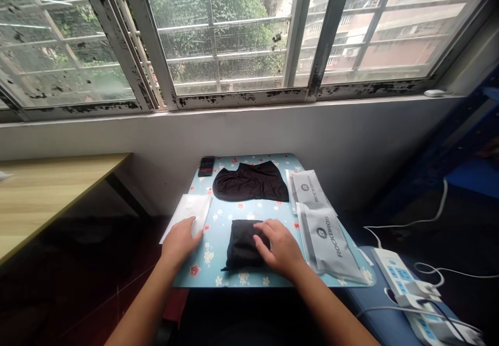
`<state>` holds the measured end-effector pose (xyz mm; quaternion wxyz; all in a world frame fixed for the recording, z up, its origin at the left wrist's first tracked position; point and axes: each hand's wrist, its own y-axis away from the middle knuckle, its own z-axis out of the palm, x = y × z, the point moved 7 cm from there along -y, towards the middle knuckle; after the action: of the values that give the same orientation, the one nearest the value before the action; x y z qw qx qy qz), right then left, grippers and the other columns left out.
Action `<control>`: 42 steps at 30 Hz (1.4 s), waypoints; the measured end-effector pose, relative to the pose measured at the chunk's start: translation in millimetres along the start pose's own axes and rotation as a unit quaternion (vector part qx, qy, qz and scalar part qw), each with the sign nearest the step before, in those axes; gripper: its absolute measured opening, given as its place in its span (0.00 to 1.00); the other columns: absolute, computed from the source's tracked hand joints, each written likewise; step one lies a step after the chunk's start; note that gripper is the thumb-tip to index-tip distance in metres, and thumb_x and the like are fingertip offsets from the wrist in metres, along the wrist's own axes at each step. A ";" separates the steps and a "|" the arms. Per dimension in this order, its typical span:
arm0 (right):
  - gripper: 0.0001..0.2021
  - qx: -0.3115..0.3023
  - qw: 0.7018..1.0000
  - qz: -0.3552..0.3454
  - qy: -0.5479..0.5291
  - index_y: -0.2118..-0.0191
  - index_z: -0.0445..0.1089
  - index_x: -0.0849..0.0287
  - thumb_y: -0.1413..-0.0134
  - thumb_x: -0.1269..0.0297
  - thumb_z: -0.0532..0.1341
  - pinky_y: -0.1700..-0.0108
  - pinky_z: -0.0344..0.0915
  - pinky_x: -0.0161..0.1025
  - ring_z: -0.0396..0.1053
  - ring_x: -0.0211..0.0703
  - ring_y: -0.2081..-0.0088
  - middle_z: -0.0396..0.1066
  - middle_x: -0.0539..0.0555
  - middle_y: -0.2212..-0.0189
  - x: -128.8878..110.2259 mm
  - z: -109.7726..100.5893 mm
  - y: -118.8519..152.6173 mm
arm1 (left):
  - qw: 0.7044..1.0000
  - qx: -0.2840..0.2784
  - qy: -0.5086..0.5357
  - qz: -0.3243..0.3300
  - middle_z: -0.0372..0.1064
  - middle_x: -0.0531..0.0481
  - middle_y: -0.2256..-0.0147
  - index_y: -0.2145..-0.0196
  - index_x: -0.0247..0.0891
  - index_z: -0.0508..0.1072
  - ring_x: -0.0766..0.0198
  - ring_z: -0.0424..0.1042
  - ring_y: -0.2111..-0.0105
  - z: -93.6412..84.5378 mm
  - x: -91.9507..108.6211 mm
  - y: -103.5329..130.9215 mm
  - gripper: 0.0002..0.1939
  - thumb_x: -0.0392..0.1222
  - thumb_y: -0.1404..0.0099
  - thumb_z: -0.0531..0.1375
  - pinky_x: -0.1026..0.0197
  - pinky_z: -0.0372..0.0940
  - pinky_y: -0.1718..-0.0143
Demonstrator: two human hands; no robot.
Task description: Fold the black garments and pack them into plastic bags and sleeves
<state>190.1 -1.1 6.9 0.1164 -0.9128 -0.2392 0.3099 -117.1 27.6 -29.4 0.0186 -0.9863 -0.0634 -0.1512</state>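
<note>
A folded black cloth (244, 247) lies at the near middle of the small flowered table. My right hand (278, 247) rests on its right side, fingers spread and not wrapped round it. At the table's left edge is a flat white packet (195, 208). My left hand (181, 239) lies over the near part of this packet, thumb apart from the fingers; some of its fingertips are hard to make out. Farther back, a black fabric head cover (251, 182) is spread out flat, apart from both hands.
Two grey printed pouches (327, 242) overlap along the right side of the blue flowered table (210, 263). A small dark blurred item (206, 166) sits at the back left corner. Power strips (397, 276) with cables stand at right; a wooden desk (50, 195) is at left.
</note>
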 end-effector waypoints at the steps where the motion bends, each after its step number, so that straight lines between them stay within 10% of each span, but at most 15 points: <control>1: 0.16 -0.001 1.000 0.000 0.000 0.46 0.71 0.58 0.34 0.60 0.56 0.46 0.63 0.48 0.68 0.52 0.49 0.72 0.60 0.51 -0.9 1.9 -5.0 | 1.000 -0.008 -0.001 -0.010 0.72 0.32 0.43 0.44 0.35 0.74 0.39 0.71 0.45 1.3 -1.3 -0.3 0.26 0.52 0.33 0.57 0.46 0.65 0.47; 11: 0.23 -0.090 0.995 0.009 0.052 0.39 0.70 0.57 0.38 0.58 0.59 0.33 0.53 0.56 0.61 0.58 0.37 0.66 0.61 0.38 -1.7 40.0 -9.3 | 0.994 0.022 -0.018 -0.104 0.79 0.44 0.64 0.62 0.45 0.78 0.47 0.76 0.64 -20.1 -15.2 4.6 0.13 0.47 0.34 0.54 0.59 0.58 0.73; 15: 0.23 -0.101 0.993 0.022 0.055 0.40 0.70 0.55 0.39 0.58 0.59 0.31 0.47 0.58 0.58 0.58 0.34 0.63 0.61 0.35 3.6 46.1 -5.4 | 0.980 0.129 0.001 -0.149 0.78 0.47 0.65 0.61 0.45 0.75 0.51 0.75 0.68 -54.0 -30.4 8.1 0.10 0.47 0.34 0.55 0.60 0.57 0.75; 19: 0.26 -0.134 0.989 0.025 0.054 0.41 0.69 0.57 0.45 0.58 0.63 0.29 0.40 0.61 0.45 0.63 0.28 0.52 0.64 0.29 5.3 49.2 -11.8 | 0.967 0.244 0.035 -0.061 0.80 0.49 0.60 0.60 0.44 0.73 0.54 0.77 0.67 -71.0 -3.2 18.3 0.08 0.44 0.33 0.56 0.61 0.63 0.70; 24: 0.38 -0.192 0.981 0.004 0.018 0.36 0.63 0.62 0.55 0.59 0.68 0.31 0.48 0.55 0.62 0.59 0.38 0.66 0.65 0.39 1.6 43.9 -23.2 | 0.953 0.228 0.100 0.172 0.79 0.47 0.57 0.57 0.41 0.74 0.55 0.78 0.57 -35.6 68.9 25.4 0.09 0.37 0.33 0.55 0.59 0.68 0.53; 27: 0.30 -0.201 0.979 0.012 0.031 0.47 0.71 0.63 0.58 0.58 0.70 0.38 0.58 0.52 0.66 0.61 0.44 0.71 0.66 0.46 5.5 34.5 -23.0 | 0.968 0.135 0.082 0.195 0.79 0.46 0.61 0.59 0.40 0.73 0.54 0.78 0.59 1.8 91.0 21.1 0.09 0.34 0.33 0.55 0.58 0.67 0.56; 32: 0.22 -0.206 0.977 0.061 0.001 0.53 0.75 0.59 0.48 0.48 0.66 0.48 0.64 0.45 0.70 0.54 0.50 0.75 0.61 0.52 21.0 26.4 -20.1 | 0.983 0.023 0.033 0.179 0.78 0.48 0.65 0.57 0.41 0.73 0.53 0.78 0.63 43.7 98.9 19.0 0.10 0.33 0.31 0.53 0.55 0.66 0.58; 42: 0.09 -0.182 0.978 0.099 -0.036 0.57 0.73 0.55 0.36 0.60 0.57 0.58 0.61 0.38 0.73 0.46 0.59 0.78 0.54 0.60 -1.2 32.3 -1.4 | 0.979 0.012 0.092 0.179 0.72 0.46 0.40 0.49 0.44 0.78 0.48 0.66 0.37 54.4 91.6 13.7 0.15 0.36 0.30 0.58 0.41 0.60 0.37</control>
<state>168.7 1.5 -17.2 -0.0915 -0.9263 -0.2039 0.3033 -12.6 28.0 -54.0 0.0628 -0.9633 0.1143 -0.2345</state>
